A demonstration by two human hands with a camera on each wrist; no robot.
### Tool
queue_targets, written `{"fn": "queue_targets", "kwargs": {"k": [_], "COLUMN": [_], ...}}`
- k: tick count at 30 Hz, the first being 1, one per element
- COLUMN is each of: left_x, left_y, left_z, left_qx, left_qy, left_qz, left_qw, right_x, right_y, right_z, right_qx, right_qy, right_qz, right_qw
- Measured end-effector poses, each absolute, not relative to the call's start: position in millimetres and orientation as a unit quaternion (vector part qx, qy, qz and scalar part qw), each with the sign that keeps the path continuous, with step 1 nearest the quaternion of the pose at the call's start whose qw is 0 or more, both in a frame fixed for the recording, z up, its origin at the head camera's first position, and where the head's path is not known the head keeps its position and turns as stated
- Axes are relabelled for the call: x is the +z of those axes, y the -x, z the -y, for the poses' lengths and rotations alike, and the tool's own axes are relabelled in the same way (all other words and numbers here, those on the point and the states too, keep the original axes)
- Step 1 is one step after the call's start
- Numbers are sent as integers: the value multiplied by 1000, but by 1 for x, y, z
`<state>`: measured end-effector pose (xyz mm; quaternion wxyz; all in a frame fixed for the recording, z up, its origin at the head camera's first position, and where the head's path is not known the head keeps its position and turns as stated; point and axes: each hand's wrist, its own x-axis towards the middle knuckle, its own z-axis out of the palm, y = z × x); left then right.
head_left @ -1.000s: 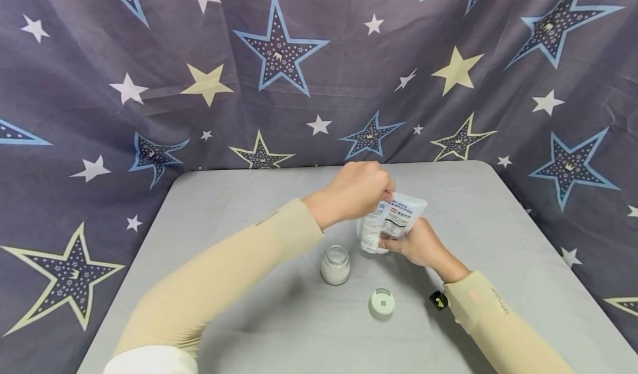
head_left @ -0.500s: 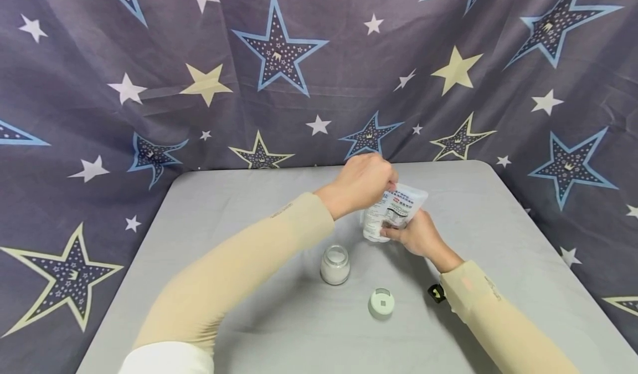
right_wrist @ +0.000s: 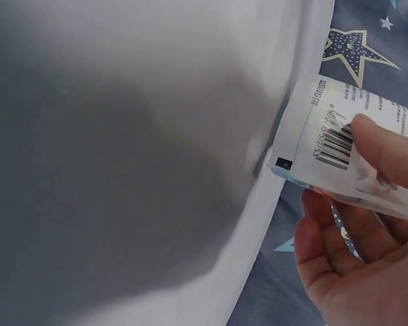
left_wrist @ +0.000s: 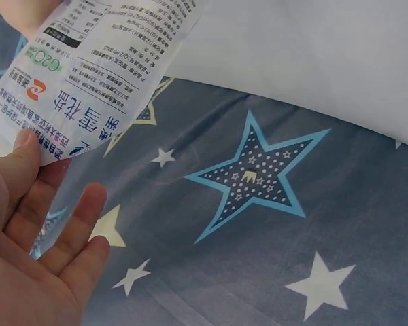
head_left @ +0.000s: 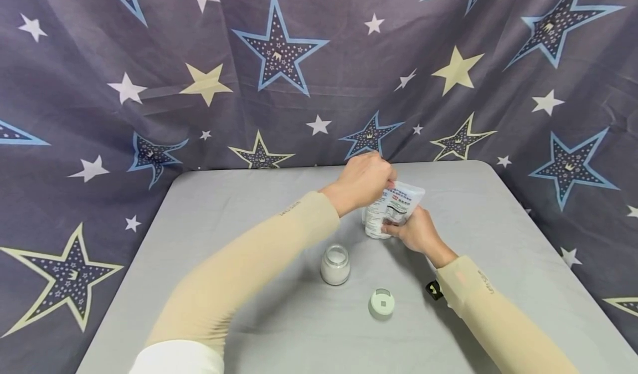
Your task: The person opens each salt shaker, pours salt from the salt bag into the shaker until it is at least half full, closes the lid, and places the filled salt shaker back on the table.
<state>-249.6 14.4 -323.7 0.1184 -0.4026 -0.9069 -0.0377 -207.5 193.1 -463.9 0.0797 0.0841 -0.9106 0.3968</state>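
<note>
On the far half of the grey table (head_left: 279,329), right of centre, a printed white packet (head_left: 394,210) is held, apparently raised off the surface. My left hand (head_left: 364,180) pinches its upper left corner, thumb against the printed face; my right hand (head_left: 417,231) grasps the lower part, thumb in front, fingers behind. Nearer and leftward stands an uncovered glass jar (head_left: 335,271); nearer still, to its right, a pale green cap (head_left: 382,302). I cannot tell whether the packet is sealed. Likely faults: a jerk at the pinched corner could tear it unevenly; squeezing too hard below could force contents out.
</note>
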Motion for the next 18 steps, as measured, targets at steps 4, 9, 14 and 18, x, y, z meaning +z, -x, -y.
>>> {"fn": "queue_targets", "kwargs": {"k": [4,9,14,18], "left_x": [-327,-330,-330,-331], "left_y": [250,251,251,253], "left_z": [-13,-11,-10,-10], "left_qx": [-35,-39,-40,-40], "left_qy": [402,401,402,405], "left_qz": [908,910,910,909], "left_qw": [116,102,95,89], "right_x": [-468,-471,-472,-471], "right_y": [209,210,210,210], "right_z": [-193,-192,-192,-193], "right_qx": [399,403,397,397], "right_qy": [-72,-70,-71,-65], "right_qz": [911,911,913,914], "right_qw": [70,59,58,56]}}
